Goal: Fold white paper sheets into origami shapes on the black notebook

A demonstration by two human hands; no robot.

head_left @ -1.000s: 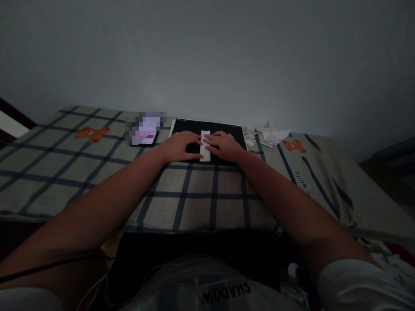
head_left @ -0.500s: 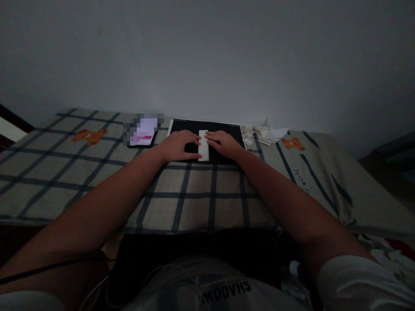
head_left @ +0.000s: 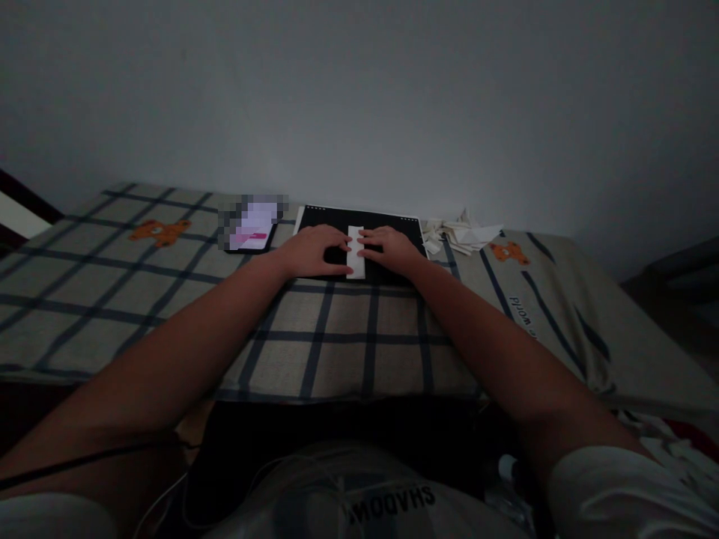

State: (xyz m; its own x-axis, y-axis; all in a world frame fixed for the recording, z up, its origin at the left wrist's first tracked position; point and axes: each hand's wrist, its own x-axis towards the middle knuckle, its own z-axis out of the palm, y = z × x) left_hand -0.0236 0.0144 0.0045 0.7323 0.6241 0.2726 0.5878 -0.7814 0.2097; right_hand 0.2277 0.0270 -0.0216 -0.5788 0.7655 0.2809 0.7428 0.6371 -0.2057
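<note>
A narrow strip of folded white paper (head_left: 356, 259) lies upright in view on a black sheet or pad (head_left: 348, 218) with a row of small holes along its far edge. My left hand (head_left: 313, 251) holds the strip's left edge, thumb low and fingers higher up. From the other side, my right hand (head_left: 395, 251) has its fingertips pressed on the strip's right edge, bent and close together. Its thumb is hard to make out. Both palms rest over the black pad.
Left of the pad lies a phone (head_left: 255, 230) with a lit screen, partly pixelated. A heap of torn or crumpled white paper (head_left: 463, 232) sits to the right. Checked cloth (head_left: 342, 344) covers the table, which meets a grey wall (head_left: 359, 105) behind.
The whole view has shifted slightly, so things appear a little further right. Both hands stay on the paper strip, with the right fingers spread a touch differently along its edge.
</note>
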